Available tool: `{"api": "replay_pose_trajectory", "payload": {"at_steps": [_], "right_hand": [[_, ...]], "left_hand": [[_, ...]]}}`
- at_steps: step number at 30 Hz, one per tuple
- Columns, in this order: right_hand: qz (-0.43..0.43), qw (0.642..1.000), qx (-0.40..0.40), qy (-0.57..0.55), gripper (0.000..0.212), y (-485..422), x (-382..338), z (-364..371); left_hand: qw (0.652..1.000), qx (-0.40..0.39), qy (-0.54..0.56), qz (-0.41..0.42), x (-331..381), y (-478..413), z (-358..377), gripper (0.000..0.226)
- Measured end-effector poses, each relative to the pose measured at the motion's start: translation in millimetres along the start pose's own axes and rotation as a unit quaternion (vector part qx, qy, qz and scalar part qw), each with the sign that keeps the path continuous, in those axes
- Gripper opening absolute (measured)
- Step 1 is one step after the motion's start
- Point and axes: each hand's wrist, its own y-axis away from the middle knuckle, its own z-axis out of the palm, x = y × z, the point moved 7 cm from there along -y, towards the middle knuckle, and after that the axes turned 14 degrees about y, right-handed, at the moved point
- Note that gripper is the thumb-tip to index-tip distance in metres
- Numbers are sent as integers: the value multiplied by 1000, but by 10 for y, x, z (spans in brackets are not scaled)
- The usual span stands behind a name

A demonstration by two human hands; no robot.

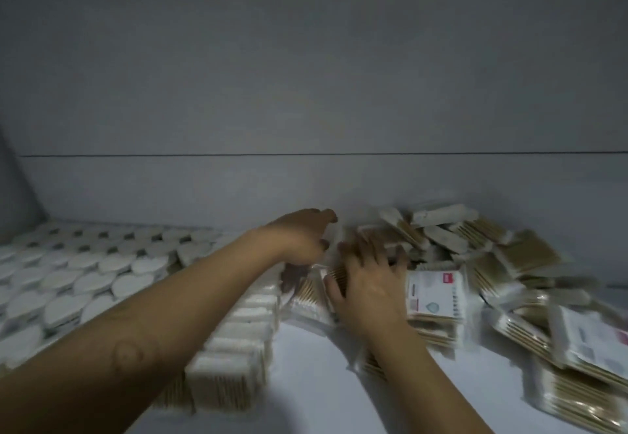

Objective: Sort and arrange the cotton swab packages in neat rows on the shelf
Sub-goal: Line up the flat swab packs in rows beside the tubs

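This is looking like a shop or stockroom shelf [316, 365] — identical goods are sitting on it in bulk. Dozens of cotton swab packages [509, 256] are lying heaped at the right, more are standing in a tight row [238, 348], and round white lids [85, 273] are filling the left in ranks — all against a plain grey back panel [306, 93].

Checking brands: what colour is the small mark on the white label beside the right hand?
Red, on the white package label; head view.
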Motion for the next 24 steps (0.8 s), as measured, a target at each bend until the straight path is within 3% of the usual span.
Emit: {"api": "replay_pose_trajectory", "payload": {"at_steps": [6, 9, 13, 18, 24], "right_hand": [[37, 998, 49, -18, 39, 31, 102, -57], [41, 998, 32, -18, 38, 43, 137, -18], [45, 999, 15, -14, 37, 77, 182, -39], [76, 997, 22, 2, 20, 103, 342, -173], [72, 996, -46, 10, 29, 57, 475, -155]], "left_hand": [[992, -118, 22, 22, 144, -393, 202, 67], [992, -116, 44, 38, 182, -463, 229, 57], [991, -105, 80, 37, 156, -423, 237, 62], [990, -122, 37, 67, 242, -327, 311, 65], [985, -99, 25, 139, 256, -308, 337, 55]]}}
